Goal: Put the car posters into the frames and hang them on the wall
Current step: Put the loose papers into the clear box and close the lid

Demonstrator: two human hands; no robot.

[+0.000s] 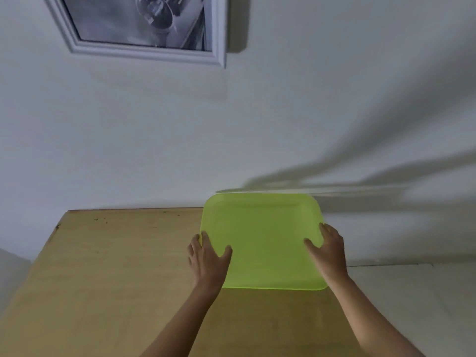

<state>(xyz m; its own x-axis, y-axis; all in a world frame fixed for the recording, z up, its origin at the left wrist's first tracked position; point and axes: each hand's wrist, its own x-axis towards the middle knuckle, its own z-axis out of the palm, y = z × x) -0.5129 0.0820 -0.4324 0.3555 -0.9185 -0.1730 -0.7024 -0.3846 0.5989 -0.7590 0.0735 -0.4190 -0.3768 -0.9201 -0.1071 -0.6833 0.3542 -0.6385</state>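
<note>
Head view looks down at a table and up at a wall. High up on the left, a white frame (144, 53) hangs on the white wall (128, 137). It looks tipped in this view. Only its lower part shows, for the top is cut off by the edge of the picture. Inside the frame is a black and white poster (134, 19). It is too blurry to tell what is on it.

Below it stands a brown wooden table (116, 266). Its back edge is up against the wall.

Next comes the left hand (208, 258). It holds the left side of a green tray (265, 240). The thumb lies on top of the tray, and the other fingers wrap round its edge.

The green tray is over the right part of the table. It is bare, and its corners are round. Its far edge goes up past the back of the table, near the wall. I cannot tell if the tray touches the table.

The right hand (329, 251) holds the right side of the tray the same way, thumb on top and fingers round the edge.

Far to the right, long grey shadows (360, 181) fall across the wall.
</note>
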